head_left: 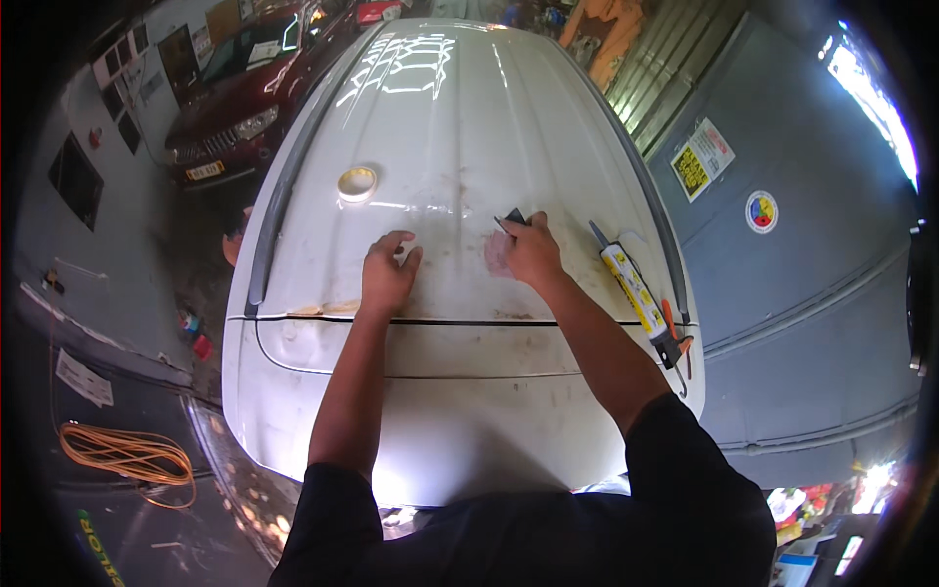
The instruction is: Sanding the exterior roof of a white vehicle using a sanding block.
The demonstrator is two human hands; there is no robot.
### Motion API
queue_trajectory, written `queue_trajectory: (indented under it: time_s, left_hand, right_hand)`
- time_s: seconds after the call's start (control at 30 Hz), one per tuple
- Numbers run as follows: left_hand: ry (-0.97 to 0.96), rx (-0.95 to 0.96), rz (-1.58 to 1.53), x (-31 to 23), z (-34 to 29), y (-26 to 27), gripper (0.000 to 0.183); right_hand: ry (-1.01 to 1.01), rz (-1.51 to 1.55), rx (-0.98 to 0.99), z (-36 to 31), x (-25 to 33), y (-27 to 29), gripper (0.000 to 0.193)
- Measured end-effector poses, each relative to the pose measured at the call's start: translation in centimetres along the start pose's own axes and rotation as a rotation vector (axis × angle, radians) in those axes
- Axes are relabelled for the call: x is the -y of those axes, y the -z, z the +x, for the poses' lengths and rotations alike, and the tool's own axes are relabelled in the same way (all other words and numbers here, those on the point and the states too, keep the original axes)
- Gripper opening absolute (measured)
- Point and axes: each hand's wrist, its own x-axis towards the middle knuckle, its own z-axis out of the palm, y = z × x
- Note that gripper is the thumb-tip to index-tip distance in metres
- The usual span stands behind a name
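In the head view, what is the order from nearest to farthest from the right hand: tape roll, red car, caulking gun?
From the right hand:
1. Caulking gun, right of it
2. Tape roll, left of it
3. Red car, far upper left

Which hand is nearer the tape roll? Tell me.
Left. The left hand is below and slightly right of the tape roll in the picture; the right hand is farther off to its right.

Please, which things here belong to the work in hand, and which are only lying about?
Likely in the work:
dark piece, held in the right hand
white roof, with its pinkish patch

Seemingly lying about, untouched:
tape roll
caulking gun
orange cable
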Motion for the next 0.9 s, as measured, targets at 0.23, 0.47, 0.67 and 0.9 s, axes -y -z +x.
queue_trajectory:
  time_s: [0.23, 0.47, 0.67, 0.9]
  left_hand:
    - [-0.069, 0.046, 0.204, 0.7, 0.2, 0.8, 0.034]
    - [-0.011, 0.087, 0.14, 1.1, 0.5, 1.4, 0.035]
    - [-0.041, 0.079, 0.079, 1.9, 0.2, 1.0, 0.035]
    - [-0.032, 0.042, 0.015, 2.7, 0.1, 0.7, 0.035]
  right_hand:
    - [0.106, -0.459, 0.291, 1.8, 2.8, -3.4, 0.052]
    - [0.296, -0.694, 0.397, 4.3, 4.7, -2.8, 0.04]
    - [0.27, -0.853, 0.461, 7.1, 3.9, -3.0, 0.038]
    - [0.27, -0.973, 0.52, 6.1, 5.0, -2.8, 0.039]
